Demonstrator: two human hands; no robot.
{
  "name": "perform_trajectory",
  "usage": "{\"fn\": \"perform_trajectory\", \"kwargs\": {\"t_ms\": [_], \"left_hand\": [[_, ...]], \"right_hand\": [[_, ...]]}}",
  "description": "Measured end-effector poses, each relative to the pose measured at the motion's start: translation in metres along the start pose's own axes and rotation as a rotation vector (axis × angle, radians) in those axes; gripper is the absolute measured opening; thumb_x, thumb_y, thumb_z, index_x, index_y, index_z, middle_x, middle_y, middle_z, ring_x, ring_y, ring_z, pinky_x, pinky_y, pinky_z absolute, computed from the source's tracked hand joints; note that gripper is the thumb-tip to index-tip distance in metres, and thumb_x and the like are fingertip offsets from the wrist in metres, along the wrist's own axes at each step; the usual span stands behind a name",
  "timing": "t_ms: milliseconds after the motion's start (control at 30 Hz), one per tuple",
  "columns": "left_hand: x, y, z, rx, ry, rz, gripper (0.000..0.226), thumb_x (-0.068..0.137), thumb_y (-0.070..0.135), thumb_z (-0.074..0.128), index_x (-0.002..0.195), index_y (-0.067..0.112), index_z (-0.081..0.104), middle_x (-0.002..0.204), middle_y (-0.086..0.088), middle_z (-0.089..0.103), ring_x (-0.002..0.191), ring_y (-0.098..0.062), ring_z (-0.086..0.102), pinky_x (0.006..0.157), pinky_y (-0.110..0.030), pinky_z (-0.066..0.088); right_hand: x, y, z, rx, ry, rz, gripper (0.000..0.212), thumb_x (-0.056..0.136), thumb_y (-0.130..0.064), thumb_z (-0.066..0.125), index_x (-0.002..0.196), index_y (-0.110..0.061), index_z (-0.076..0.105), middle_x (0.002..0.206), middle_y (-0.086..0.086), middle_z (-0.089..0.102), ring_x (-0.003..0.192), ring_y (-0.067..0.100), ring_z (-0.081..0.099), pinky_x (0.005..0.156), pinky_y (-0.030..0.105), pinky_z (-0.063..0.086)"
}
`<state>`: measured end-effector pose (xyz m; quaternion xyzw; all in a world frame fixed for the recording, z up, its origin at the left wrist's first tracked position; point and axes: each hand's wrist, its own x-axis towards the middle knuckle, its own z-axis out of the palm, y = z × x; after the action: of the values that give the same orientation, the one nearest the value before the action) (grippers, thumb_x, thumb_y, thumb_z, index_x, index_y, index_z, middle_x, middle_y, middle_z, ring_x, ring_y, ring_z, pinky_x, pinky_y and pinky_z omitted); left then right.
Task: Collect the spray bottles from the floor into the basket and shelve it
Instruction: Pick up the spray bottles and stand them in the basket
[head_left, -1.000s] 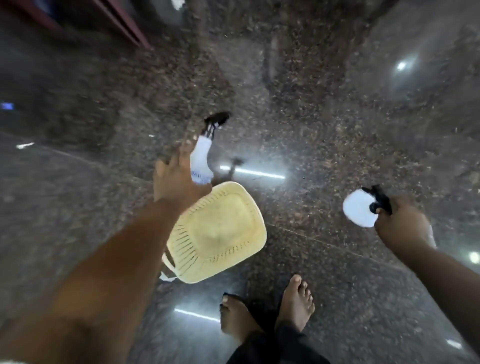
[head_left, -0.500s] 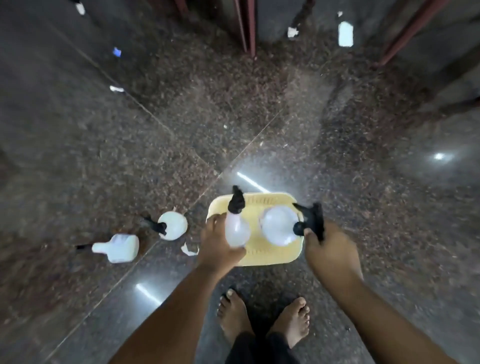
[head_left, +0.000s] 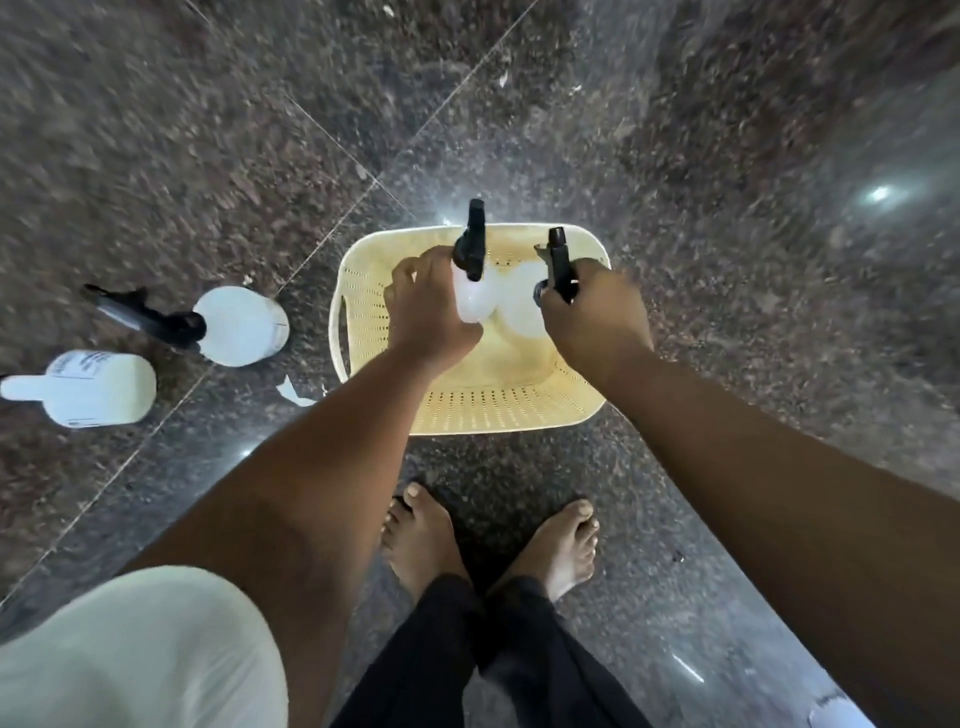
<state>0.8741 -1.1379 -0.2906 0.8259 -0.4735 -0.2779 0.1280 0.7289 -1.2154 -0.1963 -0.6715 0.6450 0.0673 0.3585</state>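
Fingers (head_left: 415, 270): I'm wrapping each hand's around a spray bottle, lowering both upright into the basket (head_left: 363, 291).
Floor: two bottles (head_left: 239, 327) are waiting.

A pale yellow perforated basket (head_left: 498, 410) sits on dark speckled granite floor (head_left: 727, 156), with white black-nozzled spray bottles (head_left: 241, 326) left of it.
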Motion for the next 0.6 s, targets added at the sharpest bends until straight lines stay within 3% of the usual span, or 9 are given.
{"fn": "perform_trajectory", "kwargs": {"t_ms": [100,200,300,467,533,600], "left_hand": [[0.003,-0.007,0.006,-0.037,0.013,0.001,0.077,0.060,0.028,0.080,0.127,0.018,0.044,0.133,0.000,0.047,0.124,-0.030,0.040,0.098,-0.040,0.036],[0.004,-0.014,0.012,-0.127,-0.036,0.009,0.084,0.059,0.025,0.085,0.130,0.015,0.041,0.137,-0.011,0.039,0.124,-0.031,0.044,0.101,-0.043,0.044],[0.001,-0.018,0.020,-0.206,-0.048,-0.043,0.094,0.059,0.025,0.087,0.135,0.017,0.033,0.140,-0.009,0.032,0.122,-0.028,0.047,0.096,-0.044,0.049],[-0.009,-0.018,0.019,-0.174,-0.105,-0.137,0.099,0.061,0.020,0.086,0.138,0.020,0.023,0.148,-0.008,0.027,0.131,-0.030,0.039,0.100,-0.047,0.046],[-0.017,-0.013,0.011,-0.112,-0.163,-0.165,0.104,0.066,0.006,0.078,0.147,0.020,0.013,0.155,-0.011,0.018,0.140,-0.031,0.029,0.107,-0.047,0.041],[-0.033,-0.003,-0.007,-0.148,-0.208,-0.239,0.111,0.069,-0.004,0.069,0.151,0.020,-0.002,0.160,-0.008,0.006,0.146,-0.028,0.018,0.113,-0.044,0.035]], "right_hand": [[0.001,-0.001,0.002,-0.006,0.024,-0.004,0.024,0.087,-0.033,0.049,0.102,-0.017,0.060,0.075,0.001,0.057,0.063,0.024,0.049,0.046,0.022,0.026],[0.002,-0.001,0.003,-0.030,0.049,-0.009,0.021,0.089,-0.032,0.048,0.100,-0.017,0.059,0.067,-0.002,0.048,0.053,0.016,0.041,0.045,0.020,0.021],[0.000,-0.002,0.005,-0.045,0.054,-0.011,0.021,0.090,-0.030,0.047,0.101,-0.018,0.060,0.070,-0.001,0.051,0.061,0.023,0.045,0.046,0.024,0.024],[-0.008,-0.004,0.009,0.029,0.012,0.035,0.019,0.090,-0.031,0.050,0.103,-0.024,0.062,0.075,-0.003,0.060,0.067,0.019,0.056,0.049,0.022,0.030],[-0.012,-0.002,0.008,0.013,-0.014,0.054,0.037,0.090,-0.039,0.052,0.125,-0.028,0.052,0.096,0.006,0.068,0.089,0.030,0.064,0.061,0.028,0.040],[-0.022,-0.001,0.003,-0.046,-0.039,0.060,0.066,0.089,-0.048,0.052,0.146,-0.028,0.025,0.121,0.015,0.064,0.105,0.040,0.060,0.075,0.037,0.043]]}}
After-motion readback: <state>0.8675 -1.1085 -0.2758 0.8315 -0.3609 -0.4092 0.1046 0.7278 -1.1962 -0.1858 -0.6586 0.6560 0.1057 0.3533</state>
